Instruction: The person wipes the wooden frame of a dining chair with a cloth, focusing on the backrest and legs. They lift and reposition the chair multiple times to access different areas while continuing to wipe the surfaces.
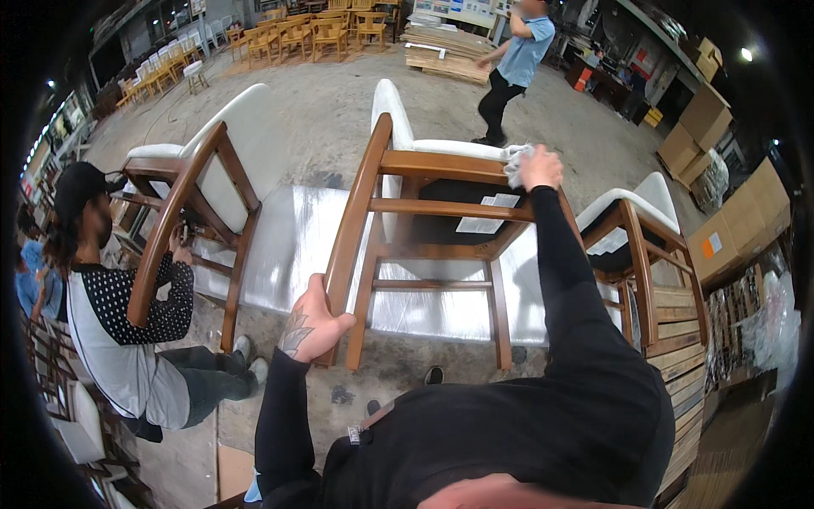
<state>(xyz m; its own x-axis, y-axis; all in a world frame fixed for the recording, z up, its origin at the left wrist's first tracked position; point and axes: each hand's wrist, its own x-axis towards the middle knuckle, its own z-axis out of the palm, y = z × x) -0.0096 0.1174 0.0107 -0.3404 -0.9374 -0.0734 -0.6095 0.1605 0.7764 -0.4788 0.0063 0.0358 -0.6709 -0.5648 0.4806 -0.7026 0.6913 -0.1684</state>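
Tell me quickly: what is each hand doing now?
Left hand: closed around a leg of the wooden chair.
Right hand: holding a white cloth on the chair.

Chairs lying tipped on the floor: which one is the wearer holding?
The middle chair: left hand grips its leg, right hand presses a white cloth on it.

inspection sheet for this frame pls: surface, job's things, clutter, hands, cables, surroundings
Surface: grey concrete floor, with shiny plastic sheeting under the chairs.
Job's things: wooden chair tipped on its side, white upholstery, dark underside with paper labels; white cloth at its top rail.
Clutter: two more tipped chairs, left and right; wooden pallet.
Hands: left hand grips the chair's leg; right hand presses the cloth on the rail.
Cables: nothing seen.
Surroundings: seated person working on the left chair; another person walking; cardboard boxes; rows of chairs at the back.
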